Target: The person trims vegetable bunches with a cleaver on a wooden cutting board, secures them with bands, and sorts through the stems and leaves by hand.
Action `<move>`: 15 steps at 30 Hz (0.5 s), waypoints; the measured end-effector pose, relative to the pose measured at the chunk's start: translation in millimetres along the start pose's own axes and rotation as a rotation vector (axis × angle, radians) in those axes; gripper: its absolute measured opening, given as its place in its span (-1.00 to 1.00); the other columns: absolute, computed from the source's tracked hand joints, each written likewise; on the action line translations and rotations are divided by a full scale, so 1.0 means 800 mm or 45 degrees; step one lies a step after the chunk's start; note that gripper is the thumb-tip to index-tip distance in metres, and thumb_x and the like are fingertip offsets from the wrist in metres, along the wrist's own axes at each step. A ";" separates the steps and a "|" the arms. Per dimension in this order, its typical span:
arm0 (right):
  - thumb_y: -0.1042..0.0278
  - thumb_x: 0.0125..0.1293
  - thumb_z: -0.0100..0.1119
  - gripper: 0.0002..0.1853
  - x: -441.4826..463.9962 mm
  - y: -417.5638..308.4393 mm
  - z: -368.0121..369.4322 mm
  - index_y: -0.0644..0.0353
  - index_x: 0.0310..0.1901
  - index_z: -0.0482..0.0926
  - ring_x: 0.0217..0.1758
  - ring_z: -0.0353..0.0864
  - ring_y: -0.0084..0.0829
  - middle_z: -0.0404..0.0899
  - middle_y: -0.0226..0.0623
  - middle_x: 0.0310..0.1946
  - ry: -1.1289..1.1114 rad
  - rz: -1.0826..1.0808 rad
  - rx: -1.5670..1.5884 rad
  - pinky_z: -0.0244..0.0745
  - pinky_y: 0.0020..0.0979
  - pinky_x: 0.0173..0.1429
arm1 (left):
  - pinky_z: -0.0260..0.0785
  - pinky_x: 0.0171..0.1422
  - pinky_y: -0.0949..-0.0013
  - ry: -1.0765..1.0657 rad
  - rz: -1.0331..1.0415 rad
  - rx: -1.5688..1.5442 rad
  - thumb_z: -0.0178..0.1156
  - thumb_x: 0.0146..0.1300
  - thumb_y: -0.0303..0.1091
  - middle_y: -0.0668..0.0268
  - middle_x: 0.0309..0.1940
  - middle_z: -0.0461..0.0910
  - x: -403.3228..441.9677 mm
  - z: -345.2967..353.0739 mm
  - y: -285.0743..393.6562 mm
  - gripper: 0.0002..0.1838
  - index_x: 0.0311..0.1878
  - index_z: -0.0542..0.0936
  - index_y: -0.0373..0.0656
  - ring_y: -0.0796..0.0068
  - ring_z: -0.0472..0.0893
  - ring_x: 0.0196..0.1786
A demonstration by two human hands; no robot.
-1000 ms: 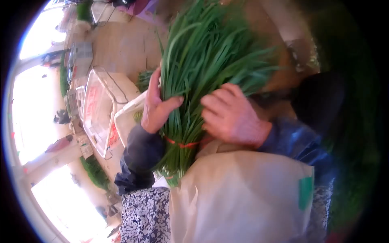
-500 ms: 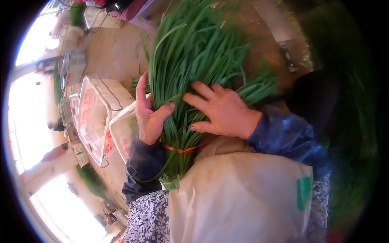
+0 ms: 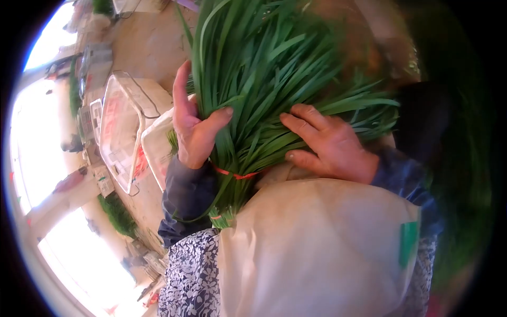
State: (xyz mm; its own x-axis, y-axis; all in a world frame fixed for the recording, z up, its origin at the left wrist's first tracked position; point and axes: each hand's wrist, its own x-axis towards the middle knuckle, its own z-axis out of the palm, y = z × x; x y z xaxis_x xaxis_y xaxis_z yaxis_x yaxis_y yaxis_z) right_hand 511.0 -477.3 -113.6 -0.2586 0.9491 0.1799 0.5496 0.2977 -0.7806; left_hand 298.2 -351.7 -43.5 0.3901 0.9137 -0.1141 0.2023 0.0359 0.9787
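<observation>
A large bunch of garlic chives [image 3: 248, 105], with long flat green leaves, leans upright against my lap. A red band [image 3: 237, 174] ties it low down, and its cut stem ends [image 3: 222, 217] show below, with another band around them. My left hand [image 3: 196, 127] cups the bunch's left side, thumb across the front and index finger up along the edge; its other fingers are hidden. On the right side of the leaves rests my right hand [image 3: 330, 141], fingers stretched and thumb apart, pressing leaves that fan out to the right.
A beige apron [image 3: 322, 243] covers my lap. To the left lie a white plastic basket [image 3: 119, 132] with a wire handle and a second white basket [image 3: 156, 142] on the brown floor [image 3: 142, 47]. Blurred greenery [image 3: 459, 174] fills the dark right side.
My right hand has moved right and slightly down across the leaves, and the leaves on that side spread farther right. My left hand still cups the bunch, a little higher in view.
</observation>
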 end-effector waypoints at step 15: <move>0.23 0.08 0.34 -0.60 0.032 -0.007 -0.031 0.17 -0.03 0.59 0.07 0.51 -0.13 0.46 -0.21 0.16 0.213 -0.197 -0.369 0.37 -0.08 0.15 | 0.34 0.30 0.31 -0.198 0.146 0.103 0.13 0.08 -0.67 0.00 0.24 0.48 0.011 0.004 0.009 0.06 0.57 -0.26 -0.13 0.33 0.53 0.20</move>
State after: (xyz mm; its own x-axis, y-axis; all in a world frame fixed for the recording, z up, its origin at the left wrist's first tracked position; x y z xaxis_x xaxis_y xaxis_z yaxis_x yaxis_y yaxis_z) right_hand 520.7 -452.1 -89.6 -0.2361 0.8871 0.3967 0.7227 0.4332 -0.5385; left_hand 306.0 -344.6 -38.1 0.5474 0.8362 -0.0340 0.2176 -0.1030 0.9706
